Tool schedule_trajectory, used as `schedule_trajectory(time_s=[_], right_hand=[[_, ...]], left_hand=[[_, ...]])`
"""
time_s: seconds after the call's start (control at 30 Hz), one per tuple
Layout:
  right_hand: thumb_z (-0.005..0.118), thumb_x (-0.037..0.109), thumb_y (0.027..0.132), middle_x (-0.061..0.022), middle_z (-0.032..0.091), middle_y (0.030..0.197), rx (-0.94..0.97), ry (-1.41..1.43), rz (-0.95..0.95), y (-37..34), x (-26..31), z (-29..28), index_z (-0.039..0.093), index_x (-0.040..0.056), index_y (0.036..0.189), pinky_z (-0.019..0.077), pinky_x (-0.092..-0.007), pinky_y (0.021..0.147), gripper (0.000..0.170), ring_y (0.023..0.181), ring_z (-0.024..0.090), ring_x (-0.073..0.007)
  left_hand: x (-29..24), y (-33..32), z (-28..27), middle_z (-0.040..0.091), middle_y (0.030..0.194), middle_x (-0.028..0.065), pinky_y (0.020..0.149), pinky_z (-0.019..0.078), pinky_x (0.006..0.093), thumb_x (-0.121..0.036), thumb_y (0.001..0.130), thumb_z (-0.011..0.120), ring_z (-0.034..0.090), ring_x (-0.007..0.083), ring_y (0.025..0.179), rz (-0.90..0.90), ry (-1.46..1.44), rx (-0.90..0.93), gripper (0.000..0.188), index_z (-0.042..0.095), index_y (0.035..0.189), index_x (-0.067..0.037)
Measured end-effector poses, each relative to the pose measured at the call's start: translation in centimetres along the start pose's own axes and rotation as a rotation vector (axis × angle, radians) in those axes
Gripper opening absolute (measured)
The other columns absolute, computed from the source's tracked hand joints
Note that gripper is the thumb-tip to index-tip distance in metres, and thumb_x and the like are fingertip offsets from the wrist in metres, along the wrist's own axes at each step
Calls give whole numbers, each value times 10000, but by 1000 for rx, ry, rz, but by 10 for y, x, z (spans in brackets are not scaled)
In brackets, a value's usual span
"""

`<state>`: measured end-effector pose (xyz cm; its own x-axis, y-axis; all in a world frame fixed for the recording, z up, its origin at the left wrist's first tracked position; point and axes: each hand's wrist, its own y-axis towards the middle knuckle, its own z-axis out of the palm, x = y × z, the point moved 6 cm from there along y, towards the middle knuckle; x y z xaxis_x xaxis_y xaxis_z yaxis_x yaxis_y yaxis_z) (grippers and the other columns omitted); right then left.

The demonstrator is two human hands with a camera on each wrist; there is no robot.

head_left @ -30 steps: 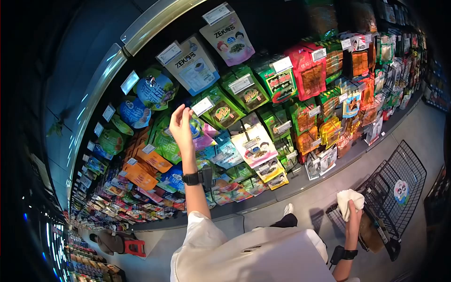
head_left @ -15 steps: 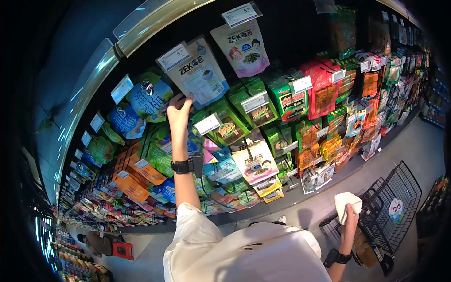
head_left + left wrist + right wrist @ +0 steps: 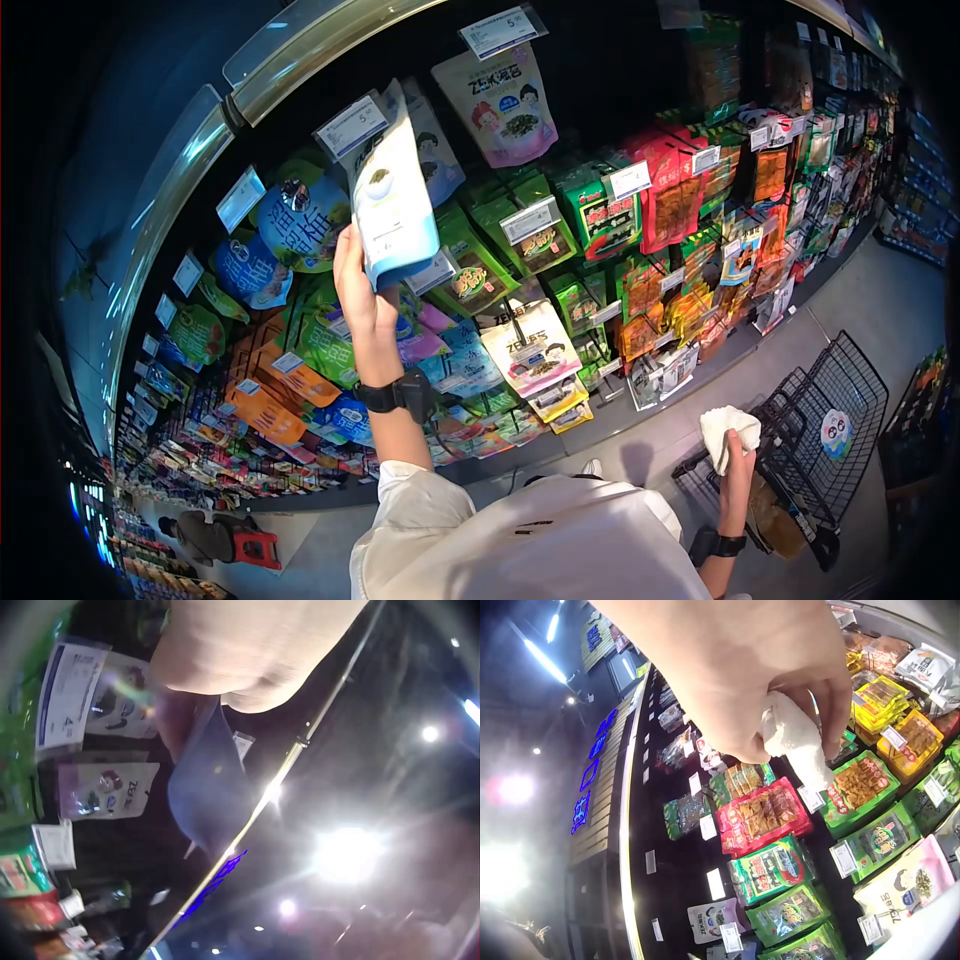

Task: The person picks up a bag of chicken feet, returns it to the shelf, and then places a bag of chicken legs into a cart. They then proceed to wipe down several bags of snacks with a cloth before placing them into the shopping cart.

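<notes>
At the upper shelf my left hand (image 3: 362, 285) grips the lower left edge of a white-and-blue seaweed snack pouch (image 3: 392, 205), tilted outward from its hanging row below a price tag (image 3: 352, 125). Another pouch of that kind (image 3: 437, 150) hangs just behind it. In the left wrist view, the pouch's dark blue bottom (image 3: 210, 784) shows beneath the hand (image 3: 259, 649). Low at the right, my right hand (image 3: 738, 470) holds a crumpled white cloth (image 3: 728, 432). The right wrist view shows this cloth (image 3: 795, 739) pinched between thumb and fingers.
Hanging snack packs fill the curved shelf, among them a blue plum bag (image 3: 300, 222), a white-and-pink seaweed pouch (image 3: 500, 105) and a red pack (image 3: 672, 195). A black wire shopping cart (image 3: 835, 435) stands at the right. Far left, a person (image 3: 205, 538) is beside a red basket (image 3: 257, 548).
My left hand went from reaching beside the shelf to the white-and-blue pouch's lower edge, then took hold and swung it outward. The right hand keeps the cloth at about the same place.
</notes>
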<state>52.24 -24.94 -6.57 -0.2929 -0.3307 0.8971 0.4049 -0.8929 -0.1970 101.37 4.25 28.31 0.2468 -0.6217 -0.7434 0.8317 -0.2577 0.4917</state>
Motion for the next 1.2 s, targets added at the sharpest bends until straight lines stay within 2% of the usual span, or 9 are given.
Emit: schedule_trajectory(time_s=[0.13,0.33,0.43,0.53,0.6,0.7,1.1,1.17,1.2], right_hand=[[641,178,995,-118,591,1362,48,0,47,-9,-1,-10,465,-39,1432,456,-334,1046,519,1231,585,-204],[638,172,996,-115,589,1365,23,-31,64,-28,2,-32,471,-30,1432,458,-329,1045,509,1232,586,-204],[651,183,993,-113,600,1351,12,-23,48,-43,3,-48,482,-30,1425,468,-324,1033,510,1214,602,-206],[651,176,990,-113,593,1364,12,-12,47,-56,5,-62,470,-23,1444,456,-327,1044,527,1229,589,-207],[646,162,987,-116,579,1384,31,-36,52,-63,3,-74,455,-24,1460,445,-331,1051,543,1246,571,-205],[656,172,983,-115,595,1362,112,-163,76,-73,6,-81,485,-29,1437,447,-322,1035,525,1230,576,-199],[605,87,993,-122,638,1309,362,-357,-234,-141,87,4,532,-49,1370,433,-321,1043,407,1207,583,-190],[605,94,996,-118,614,1349,362,-370,-285,-146,92,15,502,-39,1404,424,-325,1056,442,1239,563,-189],[607,100,997,-115,592,1376,358,-288,-245,-146,84,17,478,-31,1426,419,-326,1063,466,1260,547,-188]], left_hand=[[8,-13,-4,672,1207,171,881,586,338,-69,1021,532,703,248,1024,-19,-119,12,337,532,1332,57],[-22,-49,37,649,1009,52,792,537,273,-210,1091,499,621,89,888,372,370,-160,220,544,1116,4],[-13,-79,58,650,992,47,767,542,255,-219,1097,486,628,84,862,284,341,-41,219,543,1101,-8],[29,-127,61,623,907,-4,491,452,234,-316,1036,579,552,85,611,-219,123,-54,354,571,1251,-35],[46,-177,95,409,775,-23,550,402,222,-452,1030,523,408,81,533,-566,-439,242,470,481,1294,-64],[59,-231,127,407,766,-27,567,358,207,-439,1034,514,415,64,514,-819,-736,378,496,479,1256,3],[81,-332,166,481,723,-17,592,332,218,-347,1069,474,449,85,544,-1124,-682,606,352,533,1185,-20],[137,-341,118,588,819,-6,647,414,226,-312,1066,503,539,91,613,-1225,-80,311,291,577,1133,-39],[119,-343,134,622,909,-2,707,460,234,-244,1068,513,587,93,732,-907,213,500,213,591,1048,-47]])
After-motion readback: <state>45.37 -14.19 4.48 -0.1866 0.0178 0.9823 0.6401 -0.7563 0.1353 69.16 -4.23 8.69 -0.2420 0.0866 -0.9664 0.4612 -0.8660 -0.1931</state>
